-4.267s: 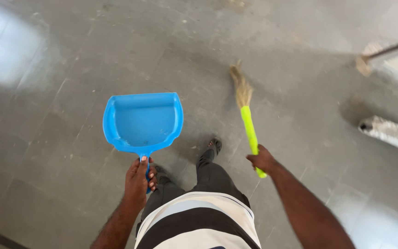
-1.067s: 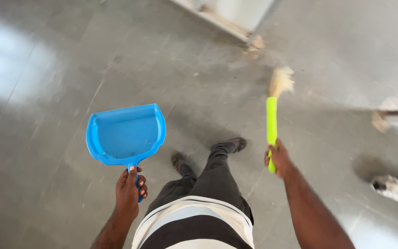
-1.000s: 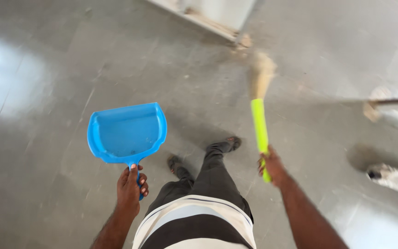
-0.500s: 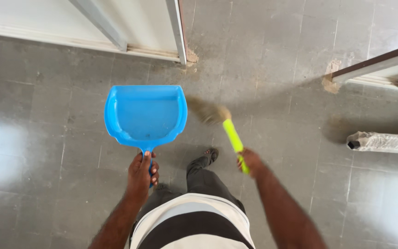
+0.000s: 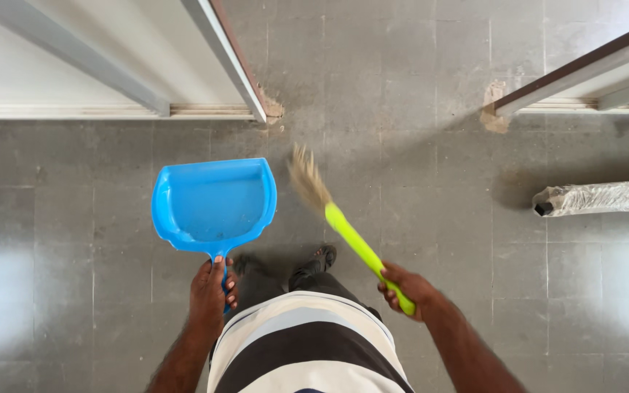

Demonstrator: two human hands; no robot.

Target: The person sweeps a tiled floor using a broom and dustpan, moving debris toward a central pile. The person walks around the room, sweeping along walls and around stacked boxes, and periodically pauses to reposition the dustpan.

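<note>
Green-handled broom [image 5: 351,236] slants up-left in right hand [image 5: 409,289]; left hand [image 5: 209,291] grips dustpan [image 5: 214,204].

Indoor doorway area of a building, grey tiled floor [image 5: 416,87], white door frames [image 5: 234,65], dusty thresholds

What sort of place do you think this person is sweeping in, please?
Probably an indoor hallway or entrance still being finished: a grey tiled floor, door frames with rough patches at their feet, and a plastic-wrapped roll lying by the wall.
</note>
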